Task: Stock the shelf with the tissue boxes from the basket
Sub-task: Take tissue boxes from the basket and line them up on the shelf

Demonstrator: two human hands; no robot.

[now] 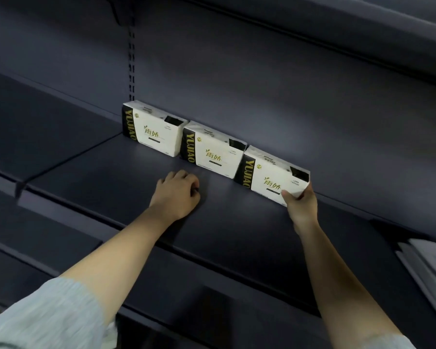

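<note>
Sleeved, my left hand (178,193) is resting loosely curled, holding nothing, while my right hand (300,202) is pinching the third tissue box (272,176) at twelve o'clock, long axis along the shelf (136,187).

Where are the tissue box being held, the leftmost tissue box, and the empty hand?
held tissue box (272,181): head view, white front face.
leftmost tissue box (154,133): head view, front face.
left hand (178,195): head view, back of hand.

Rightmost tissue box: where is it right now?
In the head view the rightmost tissue box stands at the right end of a three-box row along the back of the shelf, beside the middle box, its lower right corner pinched by the right hand.
</note>
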